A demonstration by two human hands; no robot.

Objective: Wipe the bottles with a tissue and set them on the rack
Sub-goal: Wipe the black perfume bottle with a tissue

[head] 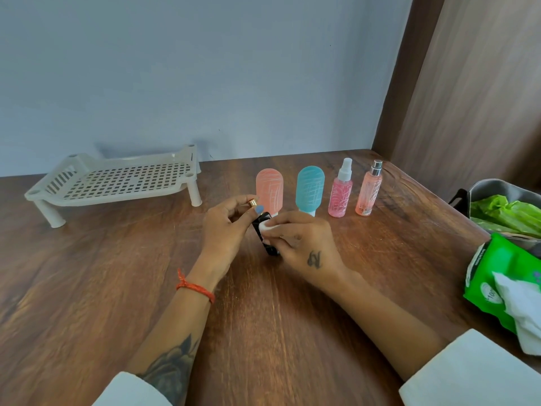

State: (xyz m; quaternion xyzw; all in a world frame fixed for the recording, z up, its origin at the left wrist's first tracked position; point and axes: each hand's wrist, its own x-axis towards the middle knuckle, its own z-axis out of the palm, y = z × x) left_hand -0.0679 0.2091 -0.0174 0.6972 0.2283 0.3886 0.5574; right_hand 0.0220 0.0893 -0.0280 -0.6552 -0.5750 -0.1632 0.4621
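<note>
Both hands' grip holds the black bottle [265,230], tissue [265,225] pressed against it.

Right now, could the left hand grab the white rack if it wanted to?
Probably yes, but not yet. The wooden table between the left hand and the rack is bare, so nothing blocks it. That hand is busy gripping the black bottle, though.

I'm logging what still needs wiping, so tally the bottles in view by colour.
Black, held in the left hand, wiped by the right hand: 1
Salmon squeeze bottle: 1
Teal squeeze bottle: 1
Pink spray bottles: 2
Total: 5
</note>
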